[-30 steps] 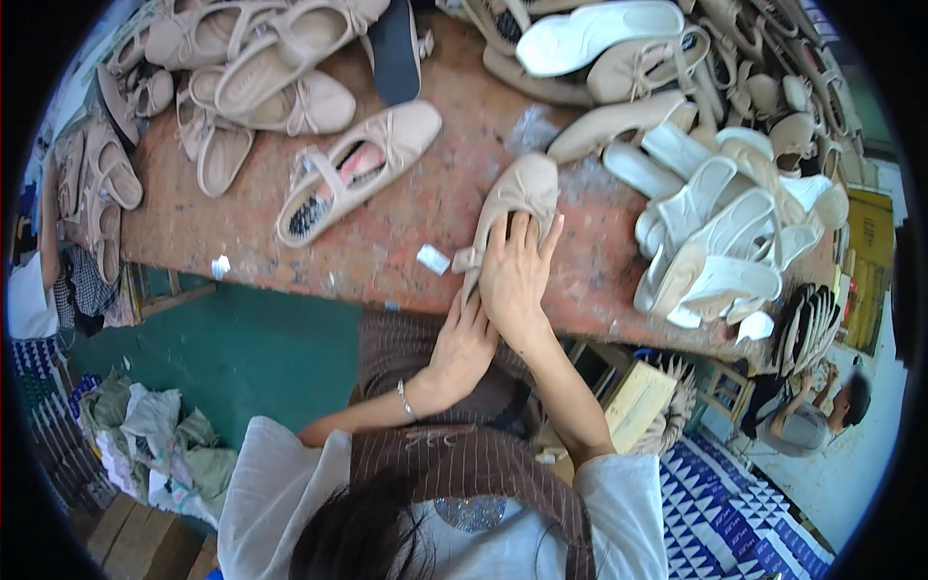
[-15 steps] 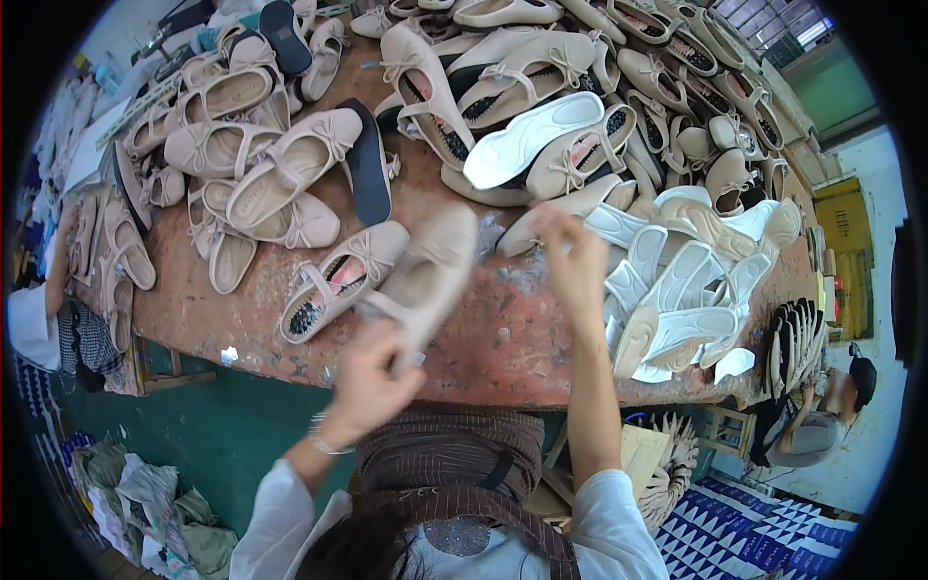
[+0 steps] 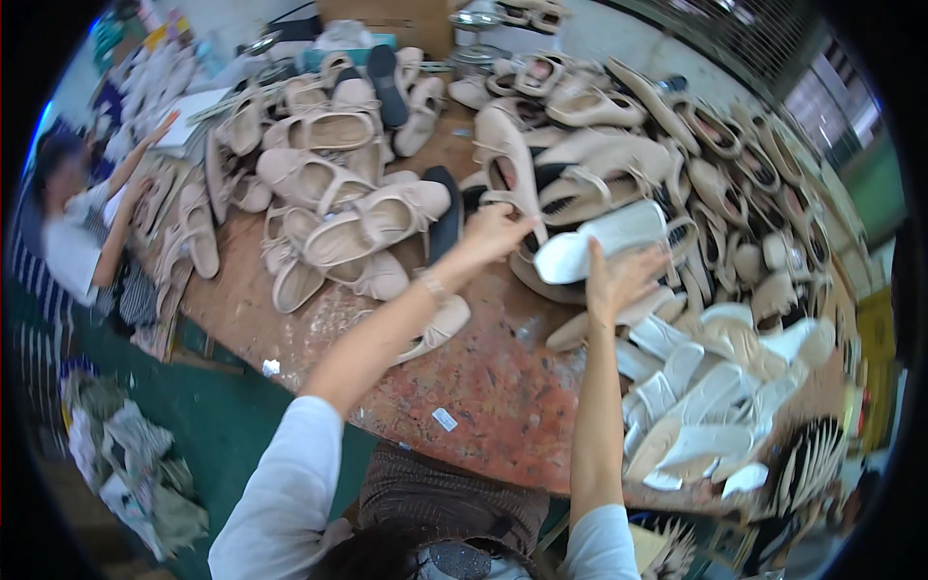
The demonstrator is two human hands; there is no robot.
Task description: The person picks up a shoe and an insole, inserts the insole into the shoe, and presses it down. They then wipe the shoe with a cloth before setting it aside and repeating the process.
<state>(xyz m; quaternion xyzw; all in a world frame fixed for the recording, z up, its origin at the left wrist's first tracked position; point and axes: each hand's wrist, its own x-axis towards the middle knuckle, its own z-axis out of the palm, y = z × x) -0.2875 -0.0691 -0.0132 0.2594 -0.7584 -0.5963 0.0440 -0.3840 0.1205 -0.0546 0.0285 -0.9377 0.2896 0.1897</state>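
Observation:
My left hand (image 3: 498,235) reaches forward with its fingers closed on the heel end of a beige bow-trimmed strap shoe (image 3: 505,159), which points away from me. To its right, a white insole (image 3: 619,232) lies tilted over other shoes. My right hand (image 3: 626,280) is at the insole's near edge, thumb raised in front of it and fingers spread. Behind my left forearm, another beige shoe (image 3: 443,327) sits on the table, partly hidden. Below my right hand is a single beige shoe (image 3: 570,333), next to a heap of white insoles (image 3: 710,391).
Piles of beige shoes (image 3: 387,217) cover the table's (image 3: 503,387) left and back, with more (image 3: 754,174) at the right. A small white label (image 3: 445,419) lies near the front edge. At the far left another person (image 3: 72,227) sits by shoes. Cloth bundles (image 3: 130,454) are on the green floor.
My left hand has let go of the blurred shoe near the front and gone forward to a shoe in the back pile. My right hand has opened beside the white insole. The view has shifted.

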